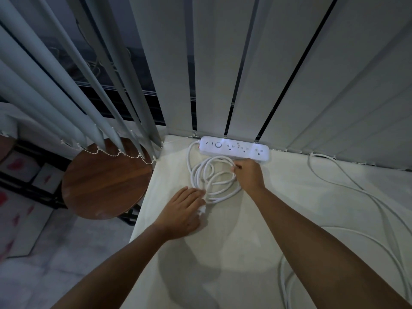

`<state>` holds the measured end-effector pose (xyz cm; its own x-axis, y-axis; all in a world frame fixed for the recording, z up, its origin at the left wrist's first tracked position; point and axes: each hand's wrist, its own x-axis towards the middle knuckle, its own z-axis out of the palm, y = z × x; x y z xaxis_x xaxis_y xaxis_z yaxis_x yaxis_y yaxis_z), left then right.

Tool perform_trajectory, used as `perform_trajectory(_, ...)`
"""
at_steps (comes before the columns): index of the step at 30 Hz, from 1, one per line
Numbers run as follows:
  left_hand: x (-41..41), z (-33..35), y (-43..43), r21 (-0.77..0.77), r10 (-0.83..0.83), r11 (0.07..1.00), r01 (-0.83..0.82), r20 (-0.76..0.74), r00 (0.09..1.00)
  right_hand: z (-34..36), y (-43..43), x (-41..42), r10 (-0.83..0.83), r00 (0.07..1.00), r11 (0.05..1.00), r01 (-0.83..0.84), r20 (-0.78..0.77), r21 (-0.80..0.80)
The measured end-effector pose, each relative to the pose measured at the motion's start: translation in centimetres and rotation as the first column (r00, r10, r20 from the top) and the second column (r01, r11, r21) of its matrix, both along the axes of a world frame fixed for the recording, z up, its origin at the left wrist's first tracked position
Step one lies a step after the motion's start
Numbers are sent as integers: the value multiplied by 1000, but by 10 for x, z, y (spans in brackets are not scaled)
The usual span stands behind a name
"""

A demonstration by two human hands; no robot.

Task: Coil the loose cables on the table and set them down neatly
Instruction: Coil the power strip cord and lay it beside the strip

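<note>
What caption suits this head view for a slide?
Left hand presses and right hand pinches a coiled cord beside a power strip on a table.

the long white plastic power strip (235, 149) looks smooth and shiny. the thick white coiled cable (195, 175) has a smooth plastic skin. the round brown wooden stool seat (104, 181) shines softly. the pale cream table top (245, 230) looks matt.
</note>
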<state>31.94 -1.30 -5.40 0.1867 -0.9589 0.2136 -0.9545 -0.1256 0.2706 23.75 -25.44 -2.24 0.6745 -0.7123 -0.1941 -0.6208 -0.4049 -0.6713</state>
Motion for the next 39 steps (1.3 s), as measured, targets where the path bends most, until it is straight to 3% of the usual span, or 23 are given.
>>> perform_trajectory(3,13,8,-2,-6,184,983,-184,-5,983,-1,7,-4,-29,1000,997,29,-1,-69)
perform_trajectory(7,27,18,-12,51,374,927,-372,-50,926,-7,17,-6,43,985,960,-86,-165,-265)
perform_trajectory(14,17,21,-43,59,541,837,-544,-230,809,-10,13,-5,90,974,968,-135,-210,-212)
perform_trajectory(18,23,22,-45,131,559,818,-561,-410,720,-7,10,2,83,993,974,-98,-81,-206)
perform_trajectory(20,28,23,-42,189,563,813,-551,-497,660,-5,8,6,10,1000,992,-11,-9,-123)
perform_trajectory(23,33,25,-37,249,582,805,-539,-511,633,-2,2,9,-158,987,987,156,40,45)
perform_trajectory(25,36,26,-32,308,635,768,-562,-484,602,0,-2,11,-191,981,979,188,29,75)
perform_trajectory(28,36,27,-27,365,677,736,-570,-426,601,3,-7,12,-179,984,981,180,-14,73)
perform_trajectory(32,33,28,-31,306,633,774,-555,-362,684,5,-7,5,-125,992,988,127,-25,88)
perform_trajectory(36,34,30,-40,354,661,750,-559,-440,608,7,3,-15,-42,997,999,42,70,7)
perform_trajectory(39,32,30,-42,360,666,746,-560,-429,611,6,10,-29,22,999,993,-18,37,-117)
